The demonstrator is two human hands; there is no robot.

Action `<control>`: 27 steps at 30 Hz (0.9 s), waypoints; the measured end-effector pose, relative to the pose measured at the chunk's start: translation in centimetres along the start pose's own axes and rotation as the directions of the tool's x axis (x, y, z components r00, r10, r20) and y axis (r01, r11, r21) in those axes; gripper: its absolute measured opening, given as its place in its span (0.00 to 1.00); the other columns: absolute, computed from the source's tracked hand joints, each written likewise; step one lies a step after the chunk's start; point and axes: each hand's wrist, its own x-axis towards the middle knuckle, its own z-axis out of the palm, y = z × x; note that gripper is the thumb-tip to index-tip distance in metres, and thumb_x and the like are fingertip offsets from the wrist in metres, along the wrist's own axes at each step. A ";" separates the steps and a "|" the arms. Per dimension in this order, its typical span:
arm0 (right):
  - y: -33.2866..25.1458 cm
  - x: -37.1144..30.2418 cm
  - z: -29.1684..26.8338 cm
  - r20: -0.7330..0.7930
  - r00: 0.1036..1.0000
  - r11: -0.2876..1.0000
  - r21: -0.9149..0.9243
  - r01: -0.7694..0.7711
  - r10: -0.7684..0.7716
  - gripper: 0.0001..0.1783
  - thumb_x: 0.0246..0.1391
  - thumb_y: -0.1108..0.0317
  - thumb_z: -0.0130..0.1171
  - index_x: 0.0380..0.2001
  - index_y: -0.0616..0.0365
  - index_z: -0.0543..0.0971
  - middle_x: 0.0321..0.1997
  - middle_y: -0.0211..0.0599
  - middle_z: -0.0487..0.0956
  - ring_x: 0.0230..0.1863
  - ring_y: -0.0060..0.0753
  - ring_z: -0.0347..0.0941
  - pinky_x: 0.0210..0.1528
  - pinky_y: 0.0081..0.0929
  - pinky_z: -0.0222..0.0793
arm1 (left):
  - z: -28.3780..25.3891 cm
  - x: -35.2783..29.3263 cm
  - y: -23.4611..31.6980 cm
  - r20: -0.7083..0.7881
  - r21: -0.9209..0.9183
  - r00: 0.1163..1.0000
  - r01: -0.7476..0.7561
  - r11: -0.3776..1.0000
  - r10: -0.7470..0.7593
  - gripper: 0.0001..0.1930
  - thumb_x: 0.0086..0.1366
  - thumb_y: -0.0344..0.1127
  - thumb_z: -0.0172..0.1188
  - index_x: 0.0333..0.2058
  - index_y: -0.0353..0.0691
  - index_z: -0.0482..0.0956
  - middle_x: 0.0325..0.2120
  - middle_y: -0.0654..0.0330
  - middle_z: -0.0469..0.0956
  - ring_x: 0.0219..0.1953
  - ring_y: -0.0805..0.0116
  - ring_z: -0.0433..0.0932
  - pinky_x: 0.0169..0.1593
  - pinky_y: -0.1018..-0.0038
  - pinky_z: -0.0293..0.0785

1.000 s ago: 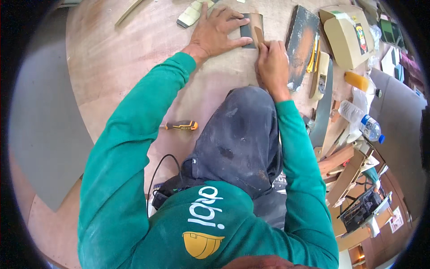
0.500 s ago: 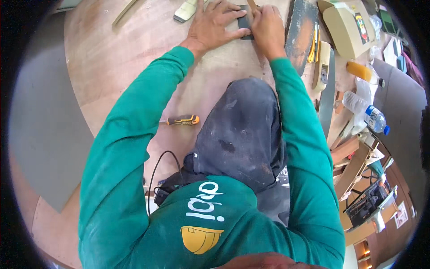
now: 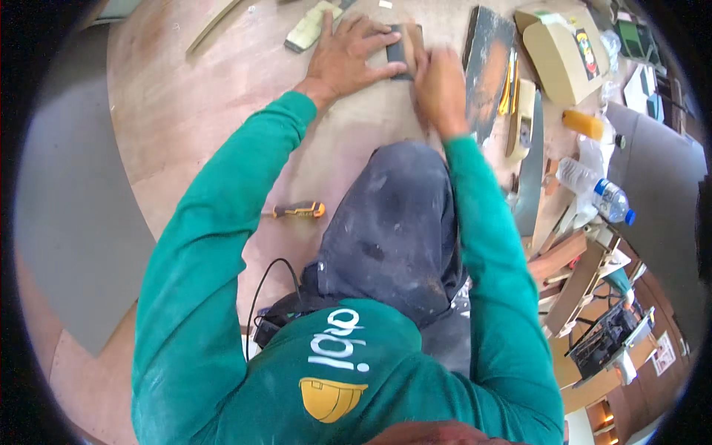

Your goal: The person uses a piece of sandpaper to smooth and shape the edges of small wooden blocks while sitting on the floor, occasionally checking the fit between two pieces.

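Note:
A small dark rectangular sheet [image 3: 396,53], its kind not plain, lies flat on the wooden floor panel at the far middle. My left hand [image 3: 347,58] is spread flat beside it, with thumb and fingertips at its left edge. A brown wooden strip [image 3: 410,44] rests over the sheet's right part. My right hand [image 3: 441,89], blurred by motion, is closed on the near end of this strip; its fingertips are partly hidden.
A screwdriver [image 3: 298,210] lies left of my knee. Right of my hands are a black-stained board [image 3: 488,74], yellow-handled tools [image 3: 509,85], a hand plane [image 3: 523,122], a cardboard box [image 3: 556,59] and bottles [image 3: 612,200]. A pale block [image 3: 310,30] sits beyond my left hand.
My right hand has slid back toward me with the strip, showing more of the dark sheet. My left hand keeps its place by the sheet. The view has shifted slightly.

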 end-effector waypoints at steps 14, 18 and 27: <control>-0.5 -3.5 -1.2 0.066 0.998 1.000 0.002 -0.023 0.023 0.13 0.69 0.63 0.59 0.40 0.64 0.83 0.46 0.59 0.82 0.48 0.65 0.80 0.52 0.54 0.76 | 0.0 -0.1 0.0 -0.005 0.013 1.000 0.002 1.000 -0.002 0.29 0.61 0.68 0.69 0.55 0.61 0.88 0.56 0.75 0.79 0.67 0.63 0.71 0.76 0.29 0.46; -1.0 3.2 -0.8 -0.018 1.000 1.000 -0.019 0.004 -0.004 0.10 0.68 0.66 0.61 0.39 0.64 0.81 0.45 0.57 0.81 0.47 0.64 0.80 0.50 0.55 0.76 | -0.5 1.1 1.5 0.037 -0.061 0.999 -0.004 0.998 0.006 0.32 0.60 0.63 0.71 0.58 0.54 0.86 0.59 0.65 0.78 0.69 0.51 0.68 0.77 0.34 0.47; -0.2 -1.2 -1.1 0.017 0.990 0.990 -0.037 0.138 -0.137 0.15 0.69 0.60 0.59 0.40 0.65 0.83 0.46 0.57 0.82 0.49 0.65 0.80 0.52 0.55 0.76 | 0.2 0.0 -0.1 -0.021 0.027 1.000 -0.022 0.999 0.022 0.29 0.60 0.68 0.70 0.55 0.61 0.88 0.56 0.74 0.80 0.68 0.61 0.70 0.76 0.31 0.46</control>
